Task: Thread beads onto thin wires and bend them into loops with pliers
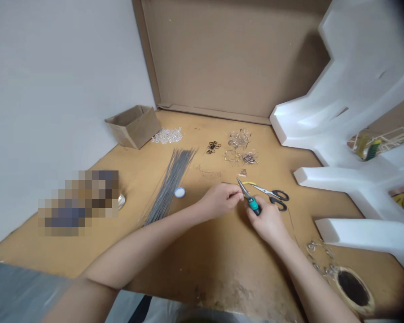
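Observation:
My right hand [265, 220] grips small pliers [252, 204] with a green handle, their steel nose pointing up and left. My left hand [218, 199] pinches something thin right at the pliers' nose, probably a wire, though the fingers hide it. A thin yellow curved piece [249, 182] shows just above the pliers. Black-handled scissors [274, 195] lie on the table, touching neither hand. Left of my left hand lies a long bundle of grey wires [170, 186], with a small white round lid [179, 192] beside it.
On the wooden table [202, 278] lie black rubber rings [213, 147], tangled wire bits [239, 139], clear loops [167, 135] and metal rings [319, 255]. A cardboard box [133, 126] stands at the back. White foam packing [357, 112] looms right, near a round table hole [353, 288].

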### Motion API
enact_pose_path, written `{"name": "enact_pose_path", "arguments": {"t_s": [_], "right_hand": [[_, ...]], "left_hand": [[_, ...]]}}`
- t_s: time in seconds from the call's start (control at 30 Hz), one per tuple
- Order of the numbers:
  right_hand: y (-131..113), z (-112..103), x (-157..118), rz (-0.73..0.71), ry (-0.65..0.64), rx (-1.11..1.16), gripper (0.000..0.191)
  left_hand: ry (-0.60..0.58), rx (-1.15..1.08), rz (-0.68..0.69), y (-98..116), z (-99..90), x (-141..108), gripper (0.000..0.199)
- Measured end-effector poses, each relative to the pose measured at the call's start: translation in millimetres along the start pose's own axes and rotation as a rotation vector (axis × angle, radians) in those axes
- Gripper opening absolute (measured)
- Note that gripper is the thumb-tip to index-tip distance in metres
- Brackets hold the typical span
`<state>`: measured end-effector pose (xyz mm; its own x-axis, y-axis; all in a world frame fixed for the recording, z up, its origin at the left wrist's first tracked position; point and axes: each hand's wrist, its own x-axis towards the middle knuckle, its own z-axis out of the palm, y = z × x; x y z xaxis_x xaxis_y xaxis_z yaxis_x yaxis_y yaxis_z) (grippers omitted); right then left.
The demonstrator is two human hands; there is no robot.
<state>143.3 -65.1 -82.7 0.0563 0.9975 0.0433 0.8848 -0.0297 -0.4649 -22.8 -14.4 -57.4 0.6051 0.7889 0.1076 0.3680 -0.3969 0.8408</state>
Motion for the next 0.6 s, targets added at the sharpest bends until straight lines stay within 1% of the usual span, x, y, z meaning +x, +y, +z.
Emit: {"name": "enact_pose_path", "arguments": {"t_s": [0.1,0.2,0.33,0.5,0.6], "right_hand": [[0.6,1.7,2.3,-0.012,-0.022,0.114,0.017],[0.9,-0.8,2.7,-0.046,-0.098,0.266,0.020],[2.9,-4.7,3.0,-0.078,-0.156,0.388,0.017],[8.1,-7.6,4.2,-0.165,-0.305,0.600,0.015],[7.8,-10.7,4.2,-0.199,-0.312,0.628,0.015]], "left_hand": [[-0.012,-0.033,-0.006,-2.5,-0.2,2.6,0.021],[-0.033,-0.084,-0.007,-3.7,-0.1,4.2,0.021],[-0.046,-0.195,-0.042,-2.8,0.0,5.7,0.020],[-0.200,-0.488,-0.131,-1.0,-2.7,7.0,0.024],[-0.256,-0.660,-0.177,-4.2,-3.3,6.8,0.024]]}}
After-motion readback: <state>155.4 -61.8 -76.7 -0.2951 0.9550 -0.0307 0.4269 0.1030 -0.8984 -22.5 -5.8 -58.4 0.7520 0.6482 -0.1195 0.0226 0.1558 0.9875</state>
